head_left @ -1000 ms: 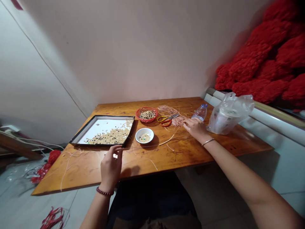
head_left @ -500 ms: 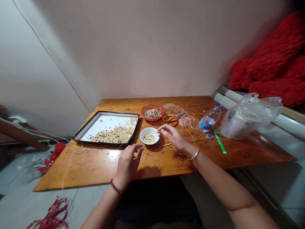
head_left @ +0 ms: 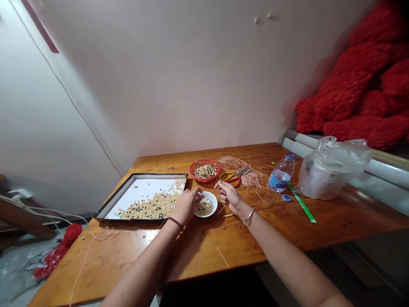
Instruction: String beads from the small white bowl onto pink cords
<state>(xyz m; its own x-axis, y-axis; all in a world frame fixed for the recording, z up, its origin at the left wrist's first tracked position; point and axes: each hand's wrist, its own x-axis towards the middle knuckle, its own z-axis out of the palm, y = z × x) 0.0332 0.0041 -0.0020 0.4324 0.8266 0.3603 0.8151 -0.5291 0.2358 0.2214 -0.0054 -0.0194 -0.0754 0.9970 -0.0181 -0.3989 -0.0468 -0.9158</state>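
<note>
My left hand (head_left: 186,204) reaches over the left rim of a small white bowl (head_left: 212,209) holding pale beads and a little green. Its fingers are curled together above the bowl; whatever is between them is too small to make out. To the right of the bowl my right hand (head_left: 230,198) is closed, thumb and fingertips pinched near the scissors' handles. What it pinches cannot be made out. A short string of pale beads (head_left: 228,215) lies on the table below my right hand. The shallow black-edged tray (head_left: 128,192) beside my left hand holds many pale and dark beads.
Behind the bowl stands a red basket (head_left: 192,172) of bead strings. Scissors (head_left: 237,175) lie against a heap of pink thread (head_left: 255,179). To the right are a water bottle (head_left: 280,175), its blue cap (head_left: 286,198), a green strip (head_left: 302,204) and a plastic bag (head_left: 330,175).
My left hand has moved forward and right to the bowl's rim. My right hand has drawn away from the bowl and closed. The view has tilted up, lowering the table in the picture.
</note>
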